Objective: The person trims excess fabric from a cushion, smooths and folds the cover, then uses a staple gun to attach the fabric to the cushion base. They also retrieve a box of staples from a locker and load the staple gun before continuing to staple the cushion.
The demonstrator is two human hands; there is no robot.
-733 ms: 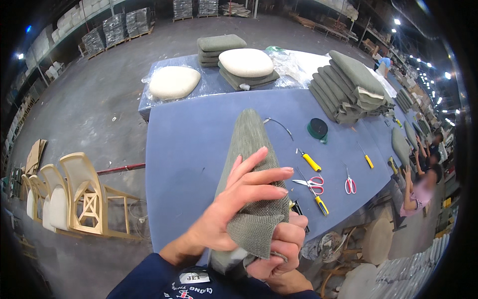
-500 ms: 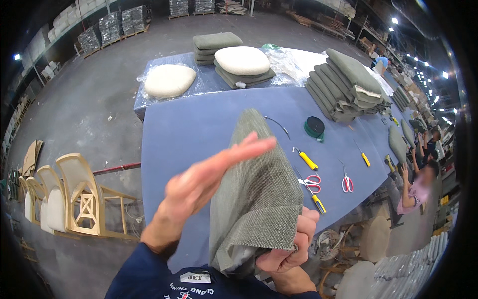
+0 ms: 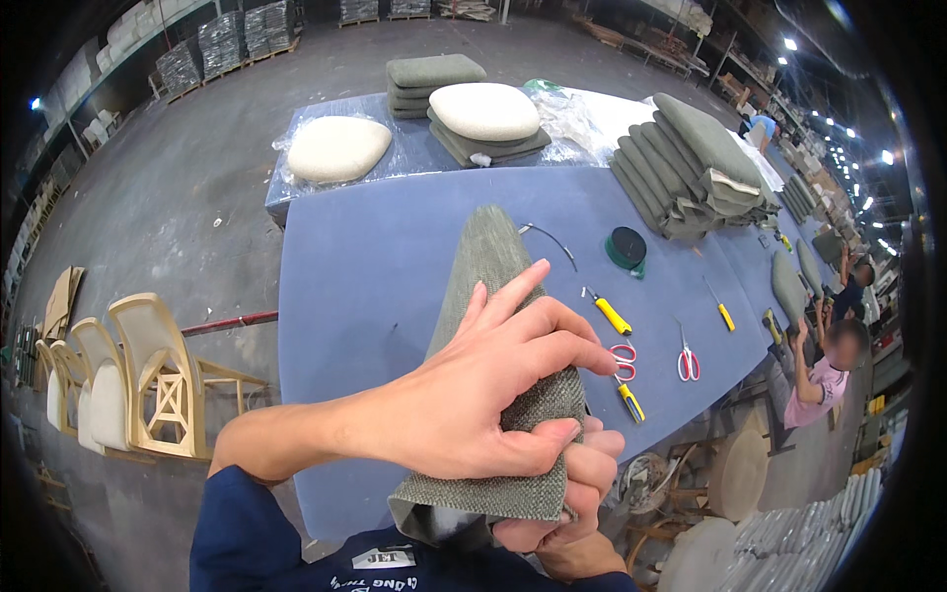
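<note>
A grey-green woven fabric cushion [image 3: 481, 259] stands on edge before me, its narrow end pointing away over the blue-covered table [image 3: 340, 257]. My left hand [image 3: 488, 390] lies across its upper face with the fingers spread apart and the thumb near the right edge. My right hand [image 3: 577, 483] is closed around the cushion's near right corner, gripping the fabric; part of its fingers is hidden. At the near end the fabric hangs as a loose flap, and a bit of pale filling shows beneath it.
To the right lie yellow-handled tools [image 3: 612, 316], red-handled scissors [image 3: 688, 365] and a dark tape roll [image 3: 625, 247]. Cushion stacks [image 3: 681, 168] and white foam pads [image 3: 338, 150] sit at the back. Wooden chairs [image 3: 158, 375] stand left; a person in pink [image 3: 819, 385] works at right.
My left hand has swept right and down onto the cushion, its fingers now spread over the fabric. The right hand keeps its grip at the near corner.
</note>
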